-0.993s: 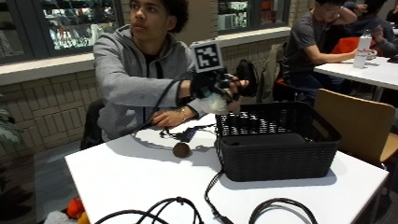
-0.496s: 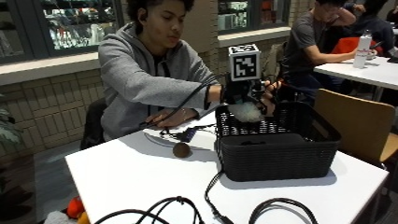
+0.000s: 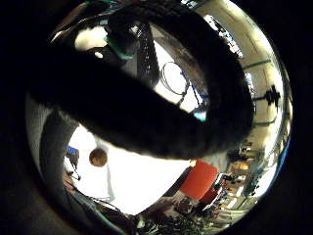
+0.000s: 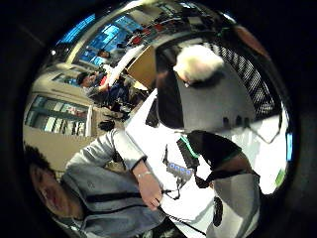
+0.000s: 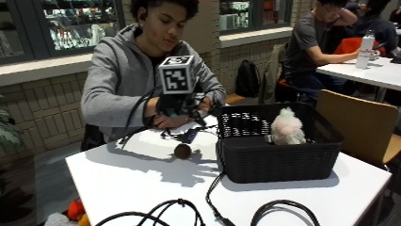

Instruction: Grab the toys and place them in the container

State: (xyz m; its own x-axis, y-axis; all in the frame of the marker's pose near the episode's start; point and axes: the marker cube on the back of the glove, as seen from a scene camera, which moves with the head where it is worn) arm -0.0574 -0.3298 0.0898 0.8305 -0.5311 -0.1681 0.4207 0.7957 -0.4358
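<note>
White fluffy toy [image 5: 287, 127] in basket [image 5: 276, 162]; gloved hand [image 5: 181, 104] (fingers unclear) beside it.

A fluffy white toy [image 5: 287, 127] is sitting upright inside the black woven basket [image 5: 276, 157], leaning near its far right wall, its pale fur showing above the rim. A small round brown toy [image 5: 182, 151] is lying on the white table, just beside the basket's left wall.
</note>
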